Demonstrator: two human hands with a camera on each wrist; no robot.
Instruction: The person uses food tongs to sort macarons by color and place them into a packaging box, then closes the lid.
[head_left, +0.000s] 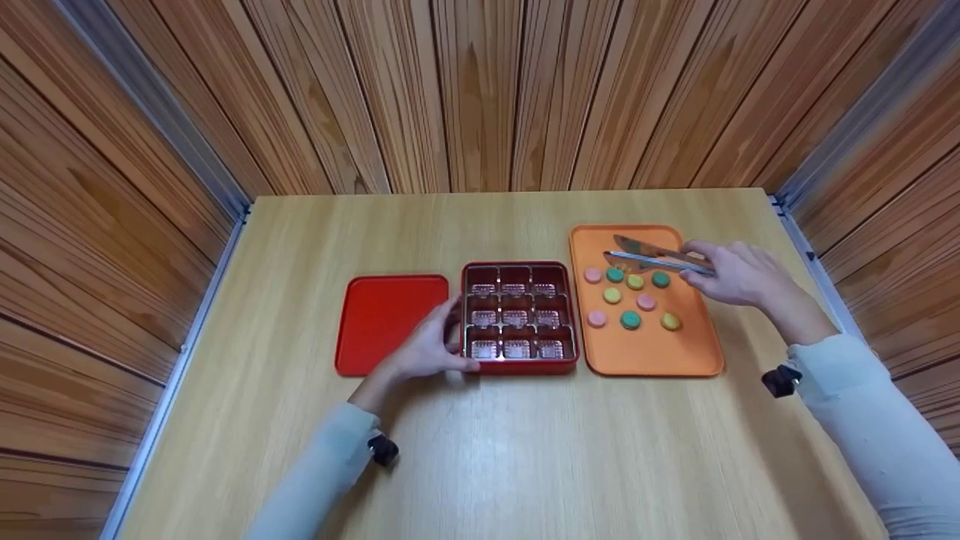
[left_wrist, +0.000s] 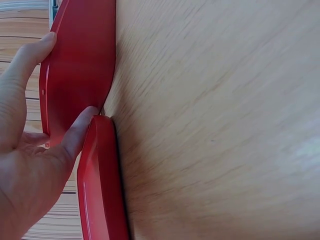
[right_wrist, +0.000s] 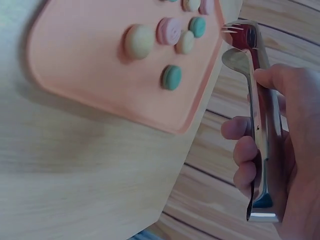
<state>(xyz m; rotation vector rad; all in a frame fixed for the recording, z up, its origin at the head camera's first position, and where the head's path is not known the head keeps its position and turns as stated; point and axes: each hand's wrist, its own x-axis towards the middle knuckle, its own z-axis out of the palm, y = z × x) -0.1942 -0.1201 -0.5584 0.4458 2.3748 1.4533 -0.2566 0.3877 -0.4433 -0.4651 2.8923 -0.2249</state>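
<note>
My left hand [head_left: 427, 346] is at the left side of a dark red box [head_left: 525, 367]; the thumb lies on its front wall and the other fingers reach along its left wall. Inside the box sits a clear divided insert [head_left: 514, 318] whose compartments hold nothing. My right hand [head_left: 739, 274] grips metal serving tongs [right_wrist: 262, 145], one end fork-shaped and the other spoon-shaped, with the two ends apart. The tongs hang above the back of an orange tray [head_left: 652, 356]. Pink, green and yellow macarons [head_left: 630, 319] lie on that tray, none between the tong ends.
A flat red lid [head_left: 382, 322] lies left of the box, close beside it and partly under the left hand. Box and tray stand side by side on the wooden table [head_left: 480, 457]. Wood-panelled walls [head_left: 480, 97] enclose the back and both sides.
</note>
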